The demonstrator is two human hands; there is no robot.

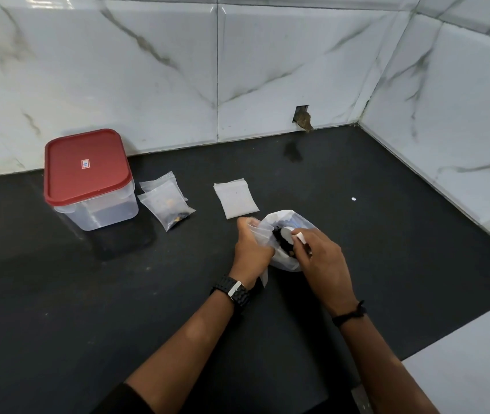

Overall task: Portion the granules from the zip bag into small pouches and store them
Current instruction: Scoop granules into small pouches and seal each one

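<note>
A clear zip bag [293, 222] with dark granules stands open on the black counter. My left hand [251, 249] grips the bag's left rim, holding the mouth open. My right hand [318, 255] holds a white scoop [290, 234] whose round bowl is down inside the bag among the granules. An empty small pouch [235, 201] lies flat just behind the bag. Two small pouches [166, 204] lie overlapped to the left; the front one has some dark and yellow bits in it.
A clear plastic box with a red lid [87, 177] stands shut at the left, next to the two pouches. The black counter [88, 309] meets marble-tiled walls at the back and right. A small white dot [353, 199] lies on the counter at the right.
</note>
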